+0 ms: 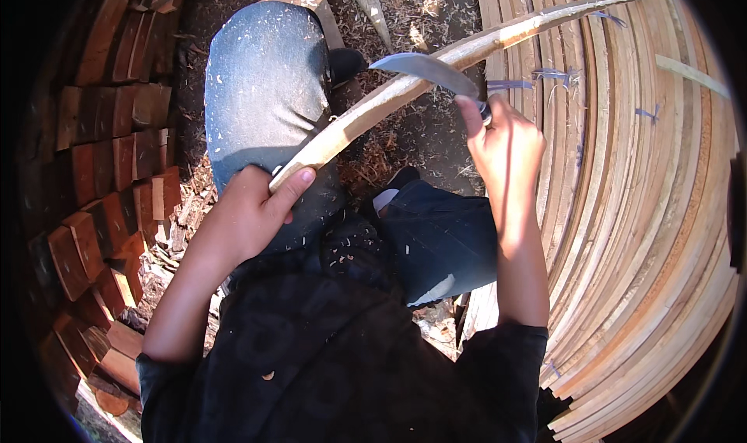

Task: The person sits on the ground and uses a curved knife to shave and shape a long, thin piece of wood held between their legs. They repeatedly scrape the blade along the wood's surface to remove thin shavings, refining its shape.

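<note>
A long pale strip of wood (362,114) slants from my lap up to the far right, its far end tapering above the stacked slats. My left hand (257,202) is closed round its near end, with the thumb lying on top. In my right hand (504,136) is a knife (424,68) with a broad curved blade, gripped by its dark handle, most of which my fingers hide. The blade lies across the middle of the strip, pointing left; whether its edge bites into the wood I cannot tell.
Bundled wooden slats (622,210) are stacked along the right, bound with purple ties (554,73). On the left rises a pile of reddish-brown wood blocks (101,178). Wood shavings (381,143) cover the ground between my legs, and some lie on my jeans (264,77).
</note>
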